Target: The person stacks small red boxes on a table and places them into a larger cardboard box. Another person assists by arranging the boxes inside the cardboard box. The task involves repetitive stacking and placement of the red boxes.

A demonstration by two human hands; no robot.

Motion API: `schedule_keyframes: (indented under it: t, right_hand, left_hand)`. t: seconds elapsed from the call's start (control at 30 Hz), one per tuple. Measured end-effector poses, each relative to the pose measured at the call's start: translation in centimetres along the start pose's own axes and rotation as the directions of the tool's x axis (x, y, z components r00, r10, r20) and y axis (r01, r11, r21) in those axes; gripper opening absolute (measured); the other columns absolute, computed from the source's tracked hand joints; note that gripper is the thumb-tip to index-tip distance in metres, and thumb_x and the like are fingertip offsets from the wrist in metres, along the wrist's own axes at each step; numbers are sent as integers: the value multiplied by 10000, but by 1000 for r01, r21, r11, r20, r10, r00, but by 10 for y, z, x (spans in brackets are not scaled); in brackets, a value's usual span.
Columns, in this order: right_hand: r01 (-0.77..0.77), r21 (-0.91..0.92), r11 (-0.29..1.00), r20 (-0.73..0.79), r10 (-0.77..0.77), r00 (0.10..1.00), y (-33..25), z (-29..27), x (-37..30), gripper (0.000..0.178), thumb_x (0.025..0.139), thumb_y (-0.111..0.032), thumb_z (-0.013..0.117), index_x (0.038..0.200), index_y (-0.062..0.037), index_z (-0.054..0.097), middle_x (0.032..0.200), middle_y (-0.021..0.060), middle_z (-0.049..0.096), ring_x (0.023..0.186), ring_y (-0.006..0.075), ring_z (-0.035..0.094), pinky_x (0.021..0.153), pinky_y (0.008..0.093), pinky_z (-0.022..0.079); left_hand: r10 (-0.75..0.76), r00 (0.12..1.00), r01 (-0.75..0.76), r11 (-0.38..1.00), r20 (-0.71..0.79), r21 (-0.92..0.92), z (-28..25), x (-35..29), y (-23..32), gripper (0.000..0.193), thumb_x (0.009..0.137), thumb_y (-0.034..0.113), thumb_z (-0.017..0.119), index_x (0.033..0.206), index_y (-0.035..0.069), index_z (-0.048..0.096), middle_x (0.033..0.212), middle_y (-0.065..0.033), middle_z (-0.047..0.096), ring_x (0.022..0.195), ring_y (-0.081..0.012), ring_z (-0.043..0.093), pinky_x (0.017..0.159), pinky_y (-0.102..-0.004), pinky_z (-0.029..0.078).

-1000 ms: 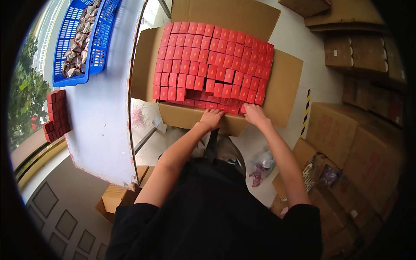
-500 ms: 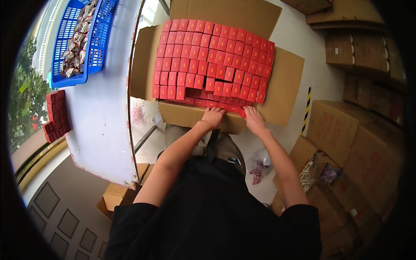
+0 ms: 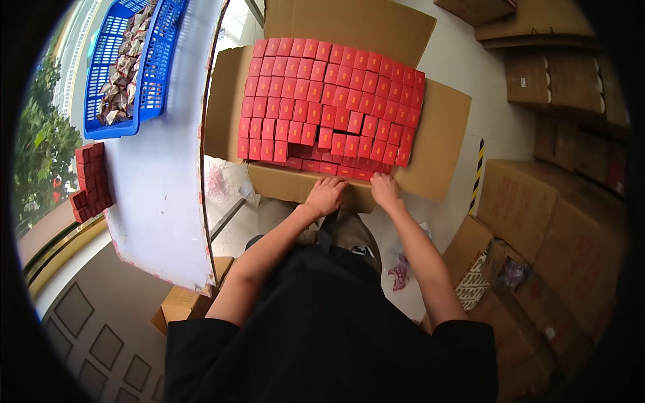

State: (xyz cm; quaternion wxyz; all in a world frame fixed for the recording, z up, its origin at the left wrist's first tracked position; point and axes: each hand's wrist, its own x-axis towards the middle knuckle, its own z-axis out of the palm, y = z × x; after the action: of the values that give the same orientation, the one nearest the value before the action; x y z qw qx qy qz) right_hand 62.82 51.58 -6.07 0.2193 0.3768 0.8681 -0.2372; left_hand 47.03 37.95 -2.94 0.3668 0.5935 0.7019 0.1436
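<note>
A large open brown carton [image 3: 275, 183] stands in front of me, packed with rows of small red boxes [image 3: 295, 88]. In its near row there is a gap, and lower red boxes show inside it. My left hand [image 3: 326, 195] bends its fingers onto the carton's near flap, left of the flap's middle. At the near right corner, my right hand [image 3: 385, 191] has its fingers drawn together against the carton edge and the lowest red boxes. Whatever lies between the right fingertips is hidden.
A white table [image 3: 158, 201] on the left bears a blue basket [image 3: 153, 84] of small wrapped packets and a stack of dark red boxes [image 3: 93, 181]. Brown cartons [image 3: 514, 195] are piled at the right. A clear plastic bag [image 3: 401, 269] lies on the floor.
Both hands have drawn slightly toward me. A red box visible at my right fingertips earlier no longer shows there. The upper red boxes by the gap sit a little differently.
</note>
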Motion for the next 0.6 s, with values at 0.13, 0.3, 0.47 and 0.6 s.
schedule_keyframes:
  t: [0.13,0.3,0.47,0.6]
  right_hand:
    - [-179,27,984,241,167,956,-18,-10,14,416,838,-320,406,1057,25,486,1089,212,495,1029,351,455,893,429,348]
    - [-266,22,964,331,244,911,-38,-26,15,601,834,-452,360,1157,50,427,1226,237,395,1137,363,366,968,416,287]
    - [-86,189,978,270,32,962,-29,-36,0,508,822,-382,451,1099,44,458,1178,256,424,1079,376,419,925,427,335]
    - [-382,871,310,377,78,923,-63,-41,0,399,801,-205,543,1100,33,428,1184,250,422,1092,349,432,923,413,364]
  left_hand:
    - [-25,999,26,999,39,-32,-4,-5,0,418,729,140,525,1140,87,468,1151,-96,478,1088,-251,435,894,-385,352]
    - [-108,993,110,993,39,-45,-15,-12,-7,390,744,176,515,1123,88,477,1092,-124,518,1031,-282,478,874,-400,366]
    - [-185,983,183,980,-20,-81,-41,-51,-24,377,775,180,502,1138,82,469,1023,-144,557,962,-276,525,825,-378,405]
    - [-605,796,288,398,-13,-871,-52,-82,-63,439,866,182,445,1255,32,311,1066,-127,542,998,-198,518,838,-305,417]
